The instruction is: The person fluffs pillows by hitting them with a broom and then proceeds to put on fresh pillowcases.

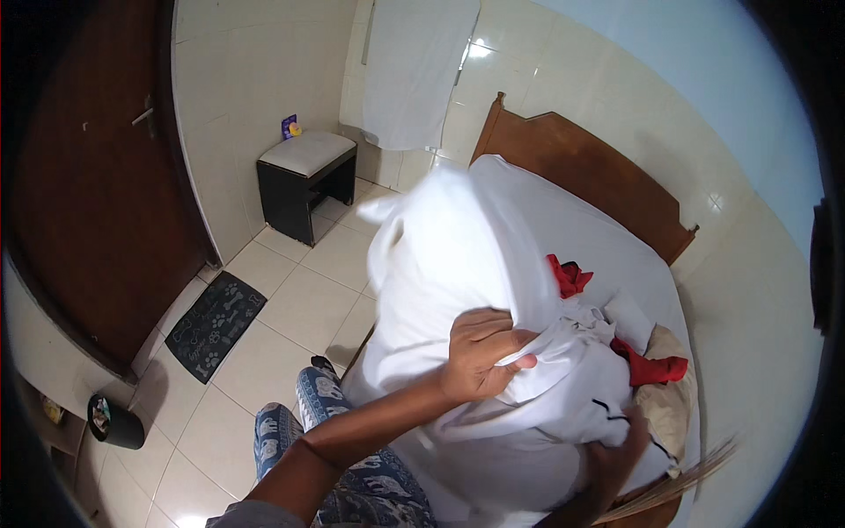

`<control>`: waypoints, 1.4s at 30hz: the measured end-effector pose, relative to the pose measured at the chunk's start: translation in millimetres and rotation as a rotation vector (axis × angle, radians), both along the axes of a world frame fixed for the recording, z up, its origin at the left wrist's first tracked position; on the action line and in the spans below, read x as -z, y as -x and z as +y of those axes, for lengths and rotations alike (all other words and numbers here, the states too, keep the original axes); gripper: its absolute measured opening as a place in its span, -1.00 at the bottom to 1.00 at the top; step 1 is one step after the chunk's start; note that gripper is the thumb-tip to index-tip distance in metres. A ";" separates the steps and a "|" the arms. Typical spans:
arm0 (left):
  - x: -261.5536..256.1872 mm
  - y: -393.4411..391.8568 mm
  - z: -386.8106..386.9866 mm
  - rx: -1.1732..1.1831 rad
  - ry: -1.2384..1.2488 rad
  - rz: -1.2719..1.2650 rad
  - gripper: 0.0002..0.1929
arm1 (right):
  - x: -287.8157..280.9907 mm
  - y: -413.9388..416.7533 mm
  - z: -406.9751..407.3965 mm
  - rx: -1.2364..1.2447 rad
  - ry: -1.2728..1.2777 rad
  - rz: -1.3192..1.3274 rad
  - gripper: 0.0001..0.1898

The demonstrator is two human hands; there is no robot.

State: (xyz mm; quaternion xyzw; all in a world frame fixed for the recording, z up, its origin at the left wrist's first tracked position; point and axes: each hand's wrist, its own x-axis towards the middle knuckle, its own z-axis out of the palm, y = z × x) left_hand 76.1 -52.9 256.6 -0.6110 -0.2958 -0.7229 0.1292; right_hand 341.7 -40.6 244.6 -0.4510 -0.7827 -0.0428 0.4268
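My left hand (485,356) pinches the edge of a large white cloth (449,251) between thumb and fingers. The cloth billows up in front of me, blurred at its far end. Lower right, my right hand (617,449) grips another part of the white cloth; it is blurred and its fingertips are hidden by the fabric. Black cords (608,410) show on the cloth beside it. Beneath lies a bed with a white sheet (587,218). Two red cloth pieces, one near the middle (571,276) and one at the right (653,368), lie by a beige pillow (667,409).
A wooden headboard (581,152) stands against the tiled wall. Broom bristles (680,478) jut over the bed's near right corner. To the left are a padded stool (307,155), a dark doormat (216,327), a small bin (117,422) and a brown door (92,171).
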 end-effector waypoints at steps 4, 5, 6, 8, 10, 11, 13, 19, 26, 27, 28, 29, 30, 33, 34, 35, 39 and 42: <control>-8.4 6.4 9.0 0.009 -0.094 -0.128 -0.81 | -18.0 27.1 -23.2 0.118 -0.405 -0.085 -0.50; 2.2 4.2 12.0 0.030 0.066 -0.255 -0.81 | -13.4 31.3 -24.4 0.109 -0.434 -0.175 -0.49; 14.4 5.0 18.5 0.060 0.174 -0.337 -0.80 | -0.9 38.5 -23.5 0.124 -0.385 -0.239 -0.68; 50.2 18.3 28.0 0.069 0.294 -0.407 -0.78 | 20.9 66.8 -27.2 0.050 -0.122 -0.352 -0.93; 98.0 40.8 28.5 -0.208 0.650 -0.180 -0.73 | 52.3 91.9 -25.8 -0.072 0.140 -0.515 -0.86; 121.5 45.4 29.1 -0.206 0.656 -0.176 -0.73 | 77.5 97.5 -25.4 -0.141 0.283 -0.548 -0.76; 171.2 51.2 30.2 -0.447 0.809 0.069 -0.69 | 116.5 117.5 -33.2 -0.142 0.284 -0.611 -0.78; 232.3 84.5 12.5 -0.674 1.289 0.136 -0.71 | 142.8 154.5 -52.7 -0.296 0.306 -0.679 -0.79; 223.0 40.8 -24.4 -0.126 0.971 0.046 -0.72 | 155.6 158.9 -38.8 -0.195 0.374 -0.546 -0.67; 223.1 37.5 -31.4 -0.094 0.932 0.058 -0.72 | 157.1 161.0 -38.1 -0.180 0.364 -0.519 -0.65; 225.7 38.1 -34.7 -0.096 0.935 0.055 -0.72 | 157.4 162.4 -40.4 -0.183 0.367 -0.521 -0.65; 228.5 39.9 -37.6 -0.098 0.955 0.051 -0.71 | 157.6 163.6 -43.7 -0.203 0.390 -0.543 -0.65; 227.9 41.2 -40.3 -0.101 0.974 0.044 -0.71 | 158.3 163.6 -46.3 -0.225 0.412 -0.567 -0.65; 218.2 55.4 -31.2 -0.264 1.068 -0.023 -0.69 | 160.8 157.5 -51.1 -0.295 0.329 -0.607 -0.67; 205.2 58.9 -30.3 -0.360 1.055 -0.034 -0.66 | 154.9 156.7 -53.8 -0.297 0.328 -0.611 -0.67; 198.1 62.5 -24.6 -0.358 1.054 -0.038 -0.66 | 143.4 153.4 -59.1 -0.370 0.384 -0.623 -0.67; 199.4 70.2 7.5 -0.666 1.044 0.137 -0.67 | 94.4 128.3 -75.4 -0.589 0.736 -0.543 -0.57; 223.8 75.9 20.6 -0.719 1.105 0.258 -0.73 | 89.2 108.4 -55.3 -0.484 0.693 -0.493 -0.47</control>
